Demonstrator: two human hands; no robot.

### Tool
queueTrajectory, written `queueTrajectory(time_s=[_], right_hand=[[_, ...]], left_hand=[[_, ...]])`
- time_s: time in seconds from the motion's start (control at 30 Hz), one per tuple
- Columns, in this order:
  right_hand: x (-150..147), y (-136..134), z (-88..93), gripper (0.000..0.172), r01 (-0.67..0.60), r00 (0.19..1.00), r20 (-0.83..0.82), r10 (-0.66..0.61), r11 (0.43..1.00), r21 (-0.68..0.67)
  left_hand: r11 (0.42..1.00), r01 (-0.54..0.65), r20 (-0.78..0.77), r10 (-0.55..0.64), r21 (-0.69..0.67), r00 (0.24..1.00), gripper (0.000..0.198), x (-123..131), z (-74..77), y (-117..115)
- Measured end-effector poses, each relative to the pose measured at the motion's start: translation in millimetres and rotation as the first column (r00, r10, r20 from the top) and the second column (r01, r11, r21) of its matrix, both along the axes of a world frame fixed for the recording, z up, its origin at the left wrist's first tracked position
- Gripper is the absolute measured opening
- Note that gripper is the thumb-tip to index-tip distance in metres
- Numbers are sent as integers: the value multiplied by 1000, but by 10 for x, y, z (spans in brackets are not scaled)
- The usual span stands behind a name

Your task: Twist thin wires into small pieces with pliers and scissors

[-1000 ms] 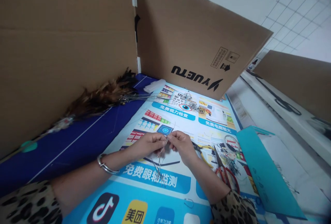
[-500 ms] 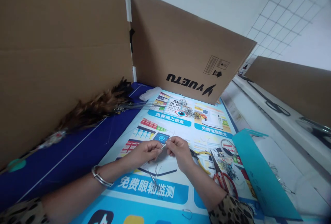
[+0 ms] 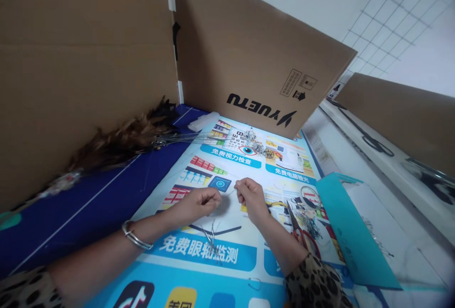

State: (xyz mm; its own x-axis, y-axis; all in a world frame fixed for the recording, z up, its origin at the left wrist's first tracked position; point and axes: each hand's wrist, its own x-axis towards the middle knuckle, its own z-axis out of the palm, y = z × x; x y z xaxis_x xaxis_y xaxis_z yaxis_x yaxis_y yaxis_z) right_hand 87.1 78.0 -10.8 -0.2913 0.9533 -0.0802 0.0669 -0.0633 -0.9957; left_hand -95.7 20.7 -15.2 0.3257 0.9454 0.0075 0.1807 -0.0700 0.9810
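Note:
Above the printed mat (image 3: 199, 270) my left hand (image 3: 202, 202) is closed in a pinch; what its fingers hold, if anything, is too small to make out. My right hand (image 3: 250, 195) pinches a thin strand of wire (image 3: 232, 191), whose end points toward my left hand. A gap separates the two hands. Just below them lies a small bunch of thin metal wires (image 3: 212, 239). Beside my right forearm are scissors (image 3: 297, 227) with red handles and a yellow-handled tool (image 3: 276, 204), partly hidden by the arm.
Brown feathers (image 3: 121, 140) with long thin stems lie along the left cardboard wall (image 3: 81, 61). Silvery clusters (image 3: 254, 143) sit at the back. To the right are a wire coil (image 3: 310, 196), tangled wire pieces (image 3: 310, 227) and a teal folder-like piece (image 3: 355, 237). Another cardboard panel (image 3: 249, 61) stands behind.
My hands have moved apart from nearly touching, the right one slightly up and right. The thin piece that spanned both hands now shows at my right fingertips. The view has shifted a little.

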Motion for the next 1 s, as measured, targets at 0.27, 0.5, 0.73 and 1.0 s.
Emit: queueTrajectory(time_s=[0.27, 0.5, 0.73, 1.0], right_hand=[[11, -4, -44, 37, -56, 991, 123, 49, 997, 53], [-16, -81, -39, 34, -48, 998, -41, 50, 998, 49], [-38, -159, -2, 37, -45, 989, -138, 46, 999, 6], [-35, -199, 11, 31, -154, 988, 11, 154, 987, 49]], left_hand=[[998, 2, -19, -1, 57, 1000, 7, -1, -29, -5], [994, -26, -6, 27, 109, 1000, 8, 25, -80, -11], [992, -55, 27, 52, 118, 998, 9, 36, -82, 3], [995, -27, 46, 23, 98, 999, 13, 27, -64, -12]])
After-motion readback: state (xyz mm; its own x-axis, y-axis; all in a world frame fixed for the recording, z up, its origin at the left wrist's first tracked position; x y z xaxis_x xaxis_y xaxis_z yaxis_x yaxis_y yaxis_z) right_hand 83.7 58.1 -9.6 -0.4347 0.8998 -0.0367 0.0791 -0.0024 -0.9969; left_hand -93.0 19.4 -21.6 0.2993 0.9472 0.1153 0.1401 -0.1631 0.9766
